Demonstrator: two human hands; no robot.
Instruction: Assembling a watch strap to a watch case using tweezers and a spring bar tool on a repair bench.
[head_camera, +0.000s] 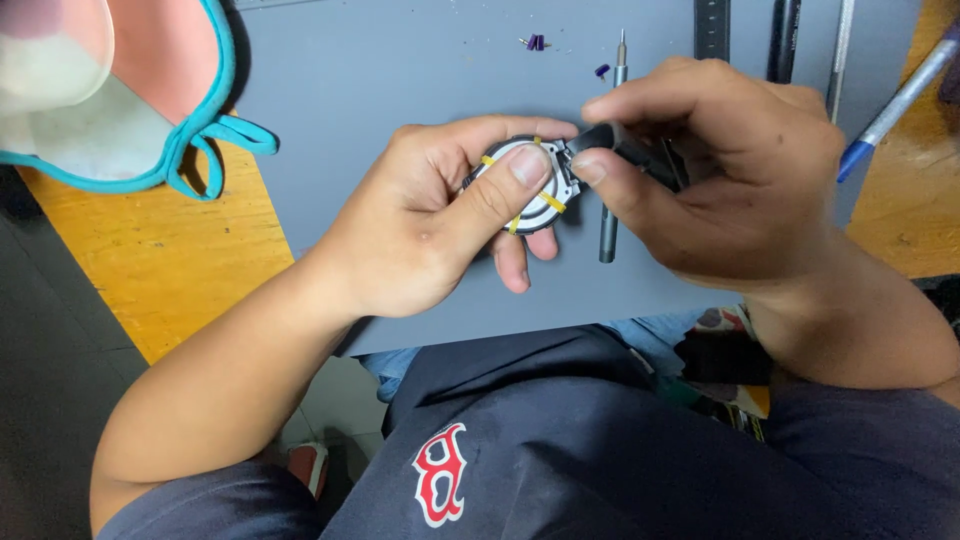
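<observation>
My left hand (440, 215) grips a small round watch case (545, 190), silver and black with yellow tabs around its rim; the thumb lies across its face. My right hand (730, 170) pinches a black-handled tool (632, 150) whose tip meets the case's right edge. Both hands hover over a grey work mat (400, 70).
A thin grey screwdriver (612, 140) lies on the mat under my hands. Tiny purple parts (537, 42) sit near the far edge. Dark tools (712, 25) and a blue pen (895, 105) lie at the right. A pink and teal cloth (110, 90) rests on the wooden table (150, 270) at left.
</observation>
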